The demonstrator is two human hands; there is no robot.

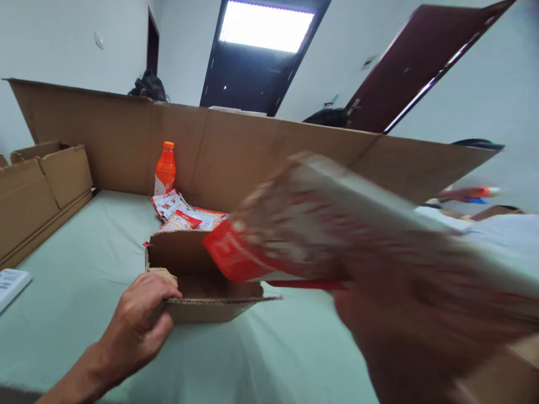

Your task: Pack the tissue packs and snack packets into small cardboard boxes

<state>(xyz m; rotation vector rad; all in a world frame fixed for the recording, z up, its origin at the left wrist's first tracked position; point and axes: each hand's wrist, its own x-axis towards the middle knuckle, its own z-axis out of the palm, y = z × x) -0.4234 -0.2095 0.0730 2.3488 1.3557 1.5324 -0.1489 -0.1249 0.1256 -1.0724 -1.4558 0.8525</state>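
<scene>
Reaching in from the lower left, the left hand (pixel 141 322) lies knuckles-up with its fingers curled over the near left corner of the box (pixel 202 280), the thumb side pressed to the cardboard wall; the forearm runs back to the bottom edge of the view. It is closed on that corner.

The right hand (pixel 404 331) comes in from the lower right, very close to the camera and heavily blurred. It is clamped on a stack of packets (pixel 311 230), red and white, held slanting up to the right, the red lower end hanging over the open top of the box. How the fingers lie on the stack cannot be told through the blur.

So the box sits between the two hands: the left touching its corner, the right above and to its right with the packets just over its mouth. The box is open, its front flap folded down onto the cloth (pixel 84 264), a pale green sheet that covers the table.

Behind the box, more packets (pixel 181 213) lie in a loose pile, and an orange bottle (pixel 165 168) stands upright just beyond them against a tall cardboard wall (pixel 236 151). Flattened cartons (pixel 42 191) lean at the far left, well apart from the hands, and a white remote (pixel 10 283) lies at the left edge.
</scene>
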